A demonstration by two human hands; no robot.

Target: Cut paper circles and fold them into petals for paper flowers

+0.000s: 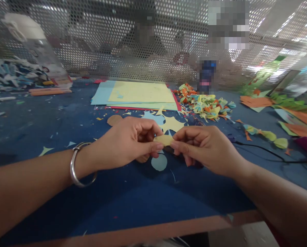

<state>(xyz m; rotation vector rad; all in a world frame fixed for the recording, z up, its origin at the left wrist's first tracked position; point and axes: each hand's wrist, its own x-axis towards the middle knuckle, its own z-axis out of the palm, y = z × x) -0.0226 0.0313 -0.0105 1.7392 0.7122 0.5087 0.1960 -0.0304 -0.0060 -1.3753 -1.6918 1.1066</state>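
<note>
Between my two hands is a small piece of yellow paper [163, 140], pinched at both ends. My left hand [133, 140], with a silver bangle [73, 168] on its wrist, is closed on the left end with thumb and forefinger. At the right end, the thumb and forefinger of my right hand [202, 145] are closed on it too. A pale blue paper disc [159, 162] lies just below on the blue table [133, 202]. Partly hidden under my left hand is an orange-brown disc [142, 158]; another brown disc [114, 120] lies behind that hand.
Behind my hands lie cut-out paper scraps [172, 123] and stacked coloured sheets [143, 92]. A pile of folded paper pieces [205, 104] is to their right. A bottle [44, 51] stands back left. A black cable [261, 145] runs at right. A perforated metal screen [104, 44] borders the back.
</note>
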